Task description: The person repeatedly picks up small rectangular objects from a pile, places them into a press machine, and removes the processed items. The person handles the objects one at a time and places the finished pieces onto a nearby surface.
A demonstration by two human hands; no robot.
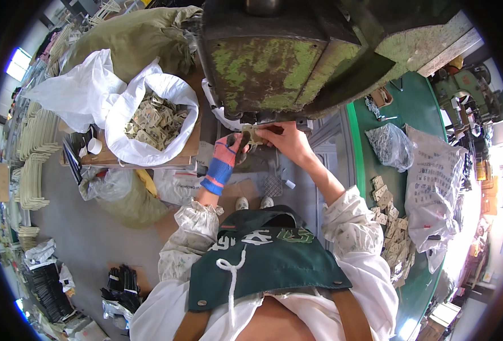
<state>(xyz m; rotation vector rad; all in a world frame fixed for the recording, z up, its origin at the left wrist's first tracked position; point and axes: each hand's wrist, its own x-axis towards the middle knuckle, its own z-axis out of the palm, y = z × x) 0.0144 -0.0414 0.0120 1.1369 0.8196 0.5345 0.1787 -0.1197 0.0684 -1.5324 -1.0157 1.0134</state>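
A small, flat, yellowish plate with cut-out edges (252, 135) is between my two hands, just below the front of a large press-like machine (263, 71) with worn green paint. My left hand (226, 159), in a pink and blue knit glove with dark fingertips, closes on the plate's left side. From the right, my bare right hand (292, 143) pinches its other side with thumb and fingers. The machine's lower edge partly covers the fingertips and whatever lies behind the plate.
To the left, an open white sack (118, 133) full of similar plates (155, 120) stands on a board. The green table (370, 136) on the right bears a pile of plates (396, 238), a clear plastic bag (390, 146) and a printed sack (433, 187). Black bundles (120, 288) lie on the floor.
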